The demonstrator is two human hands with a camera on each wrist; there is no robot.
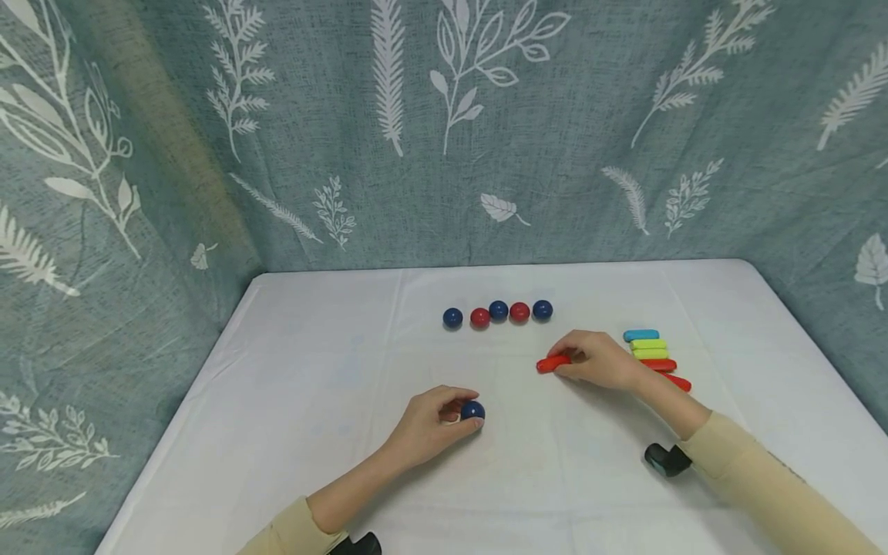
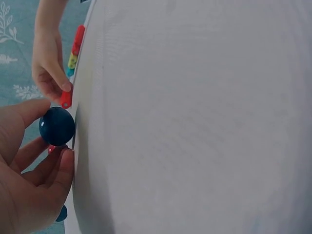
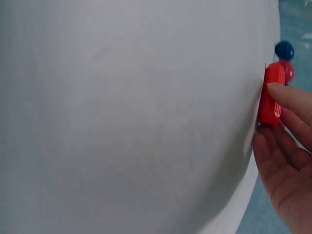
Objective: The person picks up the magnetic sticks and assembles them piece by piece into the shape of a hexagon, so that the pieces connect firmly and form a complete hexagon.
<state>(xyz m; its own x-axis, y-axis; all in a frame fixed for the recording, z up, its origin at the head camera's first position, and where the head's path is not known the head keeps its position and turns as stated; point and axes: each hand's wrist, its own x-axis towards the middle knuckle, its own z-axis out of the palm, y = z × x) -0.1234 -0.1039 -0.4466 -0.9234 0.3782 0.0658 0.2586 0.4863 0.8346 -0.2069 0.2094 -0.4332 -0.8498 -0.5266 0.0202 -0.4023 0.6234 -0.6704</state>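
Note:
My left hand [image 1: 426, 426] holds a glossy dark blue ball [image 1: 472, 410] between thumb and fingers, near the middle of the table. In the left wrist view the ball [image 2: 57, 126] sits at the fingertips. Farther to the right, my right hand [image 1: 602, 360] pinches a short, rounded red stick [image 1: 551, 364] by one end. The right wrist view shows the thumb on the side of this stick [image 3: 271, 95], with the other fingers below it. Beyond the hands lies a row of balls, alternating blue [image 1: 452, 318] and red [image 1: 479, 318].
Right of the right hand lie a blue stick [image 1: 641, 335], yellow-green sticks [image 1: 649, 344] and red sticks [image 1: 662, 364], the lower ones partly behind the forearm. A white cloth covers the table [image 1: 312, 347]. Leaf-patterned teal fabric [image 1: 305, 116] hangs behind it.

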